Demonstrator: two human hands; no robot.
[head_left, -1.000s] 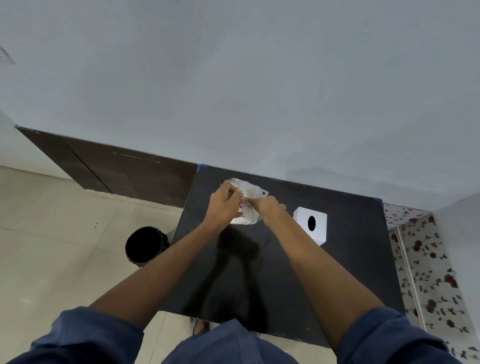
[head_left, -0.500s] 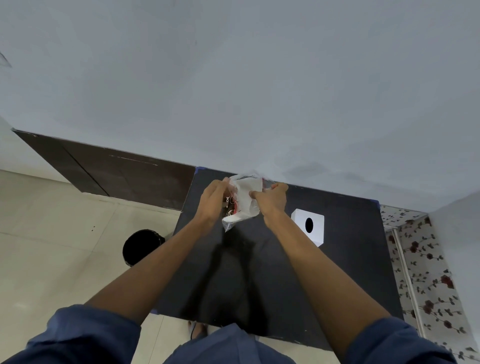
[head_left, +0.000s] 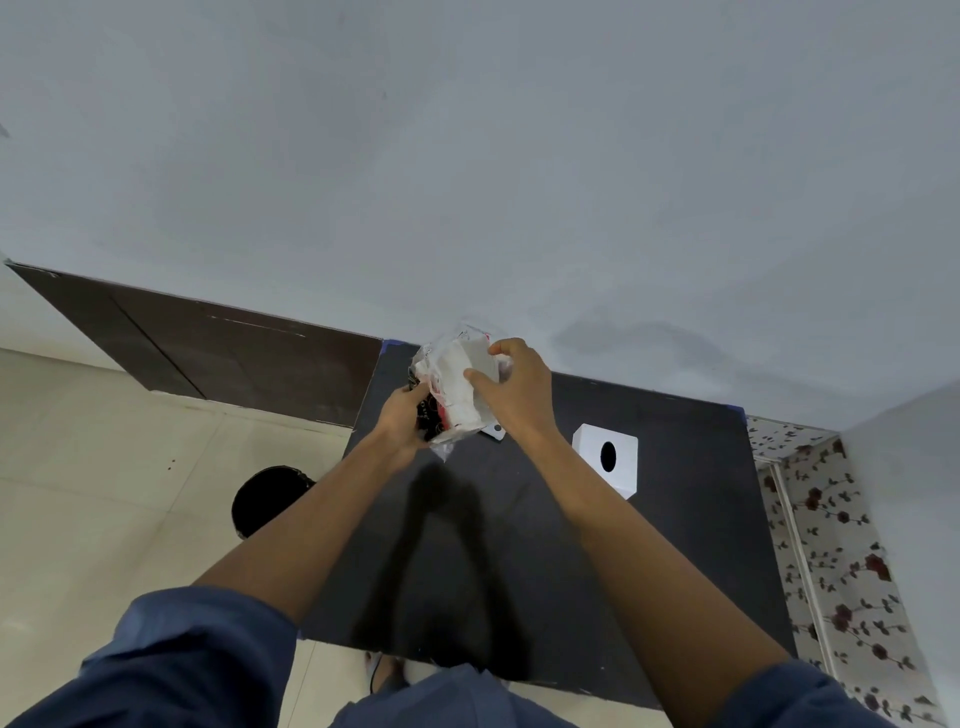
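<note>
Gripping a crinkled plastic packet (head_left: 453, 387) with both hands above the black table (head_left: 649, 545).

A packet (head_left: 454, 384) is held above the far left corner of the desk (head_left: 649, 571), the left grip (head_left: 402, 423) set at its near side, the right grip (head_left: 514, 395) at its right. A box (head_left: 608, 460) is placed on the desk further right. A bin (head_left: 267, 499) is stood on the floor (head_left: 104, 467) left of the desk.

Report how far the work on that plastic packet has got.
Done: the plastic packet is held above the black table. In hand: the left hand grips its lower end, the right hand pinches the white piece at its top. Left: the contents are not yet out; the white box stands untouched.
</note>
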